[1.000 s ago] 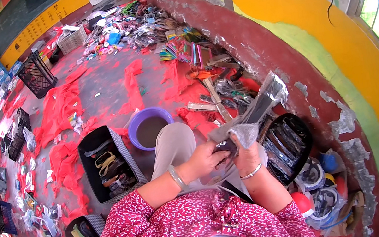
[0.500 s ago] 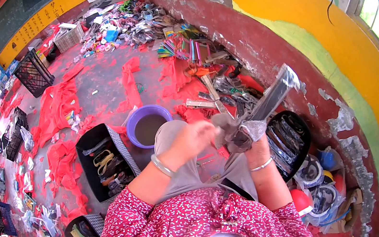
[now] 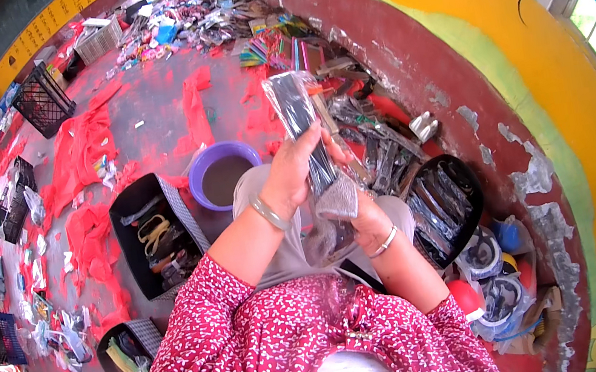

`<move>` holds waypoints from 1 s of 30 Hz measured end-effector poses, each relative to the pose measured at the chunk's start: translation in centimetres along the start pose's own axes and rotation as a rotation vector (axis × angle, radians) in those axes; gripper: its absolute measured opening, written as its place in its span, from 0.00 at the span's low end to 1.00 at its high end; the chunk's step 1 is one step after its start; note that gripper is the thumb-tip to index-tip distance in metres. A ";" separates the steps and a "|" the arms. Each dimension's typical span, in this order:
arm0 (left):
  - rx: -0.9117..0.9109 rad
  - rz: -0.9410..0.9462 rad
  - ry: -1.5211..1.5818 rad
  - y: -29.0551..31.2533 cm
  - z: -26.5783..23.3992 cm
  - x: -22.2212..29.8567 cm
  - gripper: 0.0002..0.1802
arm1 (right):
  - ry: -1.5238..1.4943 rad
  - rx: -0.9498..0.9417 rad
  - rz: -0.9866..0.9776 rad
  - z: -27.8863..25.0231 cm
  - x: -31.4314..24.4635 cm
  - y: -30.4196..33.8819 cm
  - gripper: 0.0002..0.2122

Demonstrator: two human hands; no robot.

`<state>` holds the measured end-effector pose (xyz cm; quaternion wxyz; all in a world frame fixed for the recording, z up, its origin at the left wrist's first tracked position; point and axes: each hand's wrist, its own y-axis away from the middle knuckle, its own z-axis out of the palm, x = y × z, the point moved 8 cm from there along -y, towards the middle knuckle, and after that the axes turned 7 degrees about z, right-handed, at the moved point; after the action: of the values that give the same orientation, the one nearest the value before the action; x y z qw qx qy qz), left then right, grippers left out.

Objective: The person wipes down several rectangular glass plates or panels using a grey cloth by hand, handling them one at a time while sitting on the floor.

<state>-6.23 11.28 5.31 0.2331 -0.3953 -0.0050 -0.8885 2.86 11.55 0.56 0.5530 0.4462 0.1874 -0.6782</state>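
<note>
A long, flat, dark object in clear plastic wrap stands tilted in front of me; its exact kind is hidden by the wrap. My left hand is closed around its middle, with the wrapped end rising above the fingers. Lower down, my right hand grips a grey cloth bunched against the lower end of the package. Loose clear plastic hangs below the cloth. Beside my right forearm, a black basket holds several dark plastic-wrapped items.
A purple basin of murky water stands beyond my knees. Left of it is a black basket with assorted goods. Bagged wheels lie by the wall at right. Red sheeting and piled goods cover parts of the floor.
The wrapped object has swung from pointing up and right to nearly upright in the middle. My left hand, blurred and apart from its shaft before, now grips it; my right hand has moved left.
</note>
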 end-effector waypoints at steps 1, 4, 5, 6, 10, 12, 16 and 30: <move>0.026 0.024 0.033 -0.1 -0.1 0.1 0.15 | -0.029 0.012 0.035 -0.1 0.2 0.1 0.29; 0.133 0.043 0.058 0.1 -1.3 -0.1 0.16 | -0.059 0.025 0.048 -0.2 0.5 0.3 0.26; 0.158 0.043 0.046 0.2 -1.7 -0.1 0.16 | -0.057 0.027 0.036 -0.2 0.5 0.4 0.25; 0.183 0.044 0.035 0.4 -2.1 -0.1 0.16 | -0.059 0.064 0.050 -0.5 0.9 0.5 0.23; 0.237 0.181 0.063 0.0 -3.2 0.8 0.14 | -0.014 0.162 0.018 -1.3 1.3 0.6 0.10; 0.271 0.204 0.090 0.2 -3.2 1.3 0.14 | 0.022 0.188 0.008 -0.8 0.7 0.8 0.09; 0.299 0.298 0.193 0.3 -4.2 2.5 0.14 | -0.014 0.158 0.114 -0.5 1.1 0.9 0.12; 0.558 0.309 0.372 1.7 -11.6 7.3 0.08 | -0.141 0.031 -0.264 -6.5 -0.7 3.2 0.32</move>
<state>-17.87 4.49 2.16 0.4605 -0.1441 -0.1449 -0.8638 8.34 15.80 -1.53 0.4640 0.3773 0.1945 -0.7775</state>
